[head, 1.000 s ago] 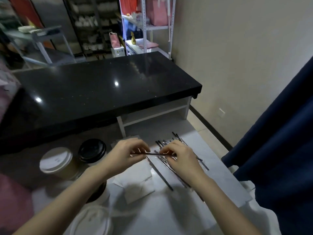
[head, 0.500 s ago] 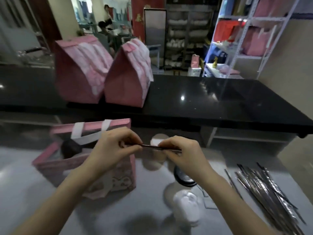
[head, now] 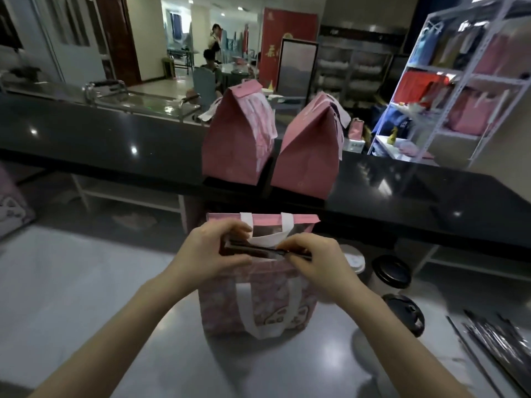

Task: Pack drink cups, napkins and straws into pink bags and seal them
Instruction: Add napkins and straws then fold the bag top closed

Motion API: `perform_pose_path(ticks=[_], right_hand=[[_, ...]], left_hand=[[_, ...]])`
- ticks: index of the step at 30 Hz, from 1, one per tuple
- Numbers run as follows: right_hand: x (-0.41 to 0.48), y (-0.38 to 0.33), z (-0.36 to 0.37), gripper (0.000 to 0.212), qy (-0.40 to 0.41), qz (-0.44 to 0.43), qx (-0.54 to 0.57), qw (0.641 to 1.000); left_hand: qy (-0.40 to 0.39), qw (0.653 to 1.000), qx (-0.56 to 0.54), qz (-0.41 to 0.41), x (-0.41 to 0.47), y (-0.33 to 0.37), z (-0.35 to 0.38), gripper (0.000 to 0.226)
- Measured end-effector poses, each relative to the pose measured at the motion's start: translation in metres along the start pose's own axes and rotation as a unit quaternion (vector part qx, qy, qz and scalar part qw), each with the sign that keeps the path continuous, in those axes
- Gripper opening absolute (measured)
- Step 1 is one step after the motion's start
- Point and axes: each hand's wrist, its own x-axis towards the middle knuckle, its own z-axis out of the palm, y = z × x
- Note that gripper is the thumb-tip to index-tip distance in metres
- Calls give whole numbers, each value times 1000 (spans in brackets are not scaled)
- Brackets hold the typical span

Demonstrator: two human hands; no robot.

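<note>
My left hand [head: 211, 251] and right hand [head: 314, 255] pinch a straw [head: 258, 250], I think — crosswise over the open pink bag [head: 258, 308], mid-frame.

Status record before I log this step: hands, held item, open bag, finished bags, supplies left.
left hand: pinches one end of the straw
right hand: pinches the other end
straw: dark, level over the open bag mouth
open bag: upright on the table, unsealed
sealed bags: two, on the black counter
supplies: white-lidded cup, black-lidded cups, straw pile, right of the bag
</note>
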Motion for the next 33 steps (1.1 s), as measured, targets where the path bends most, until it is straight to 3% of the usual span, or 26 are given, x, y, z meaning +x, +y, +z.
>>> perform_pose_path(ticks=[2, 7, 9, 16, 20, 23, 29, 33], right_hand=[[5, -4, 0, 28, 15, 16, 5, 1000], [21, -15, -8, 26, 46, 43, 54, 997], [29, -23, -6, 29, 31, 39, 62, 997], [42, -25, 15, 34, -90, 53, 82, 991], [38, 0, 15, 26, -199, 66, -43, 977], [38, 9, 22, 26, -217, 59, -92, 970], [38, 23, 23, 45, -181, 7, -122, 976], [39, 32, 7, 42, -23, -64, -103, 992]], left_hand=[[-21, 999, 33, -10, 0, -16, -7, 59], [-84, 996, -18, -25, 3, -45, -18, 52], [-115, 993, -26, -26, 4, -53, -20, 61], [-157, 982, 77, -72, -1, -63, -19, 120], [-151, 980, 80, -103, -3, -63, -18, 126], [-149, 982, 64, -96, -3, -55, -15, 119], [-117, 986, 48, -110, -3, -53, -14, 110], [-129, 986, 60, -85, -2, -53, -17, 114]])
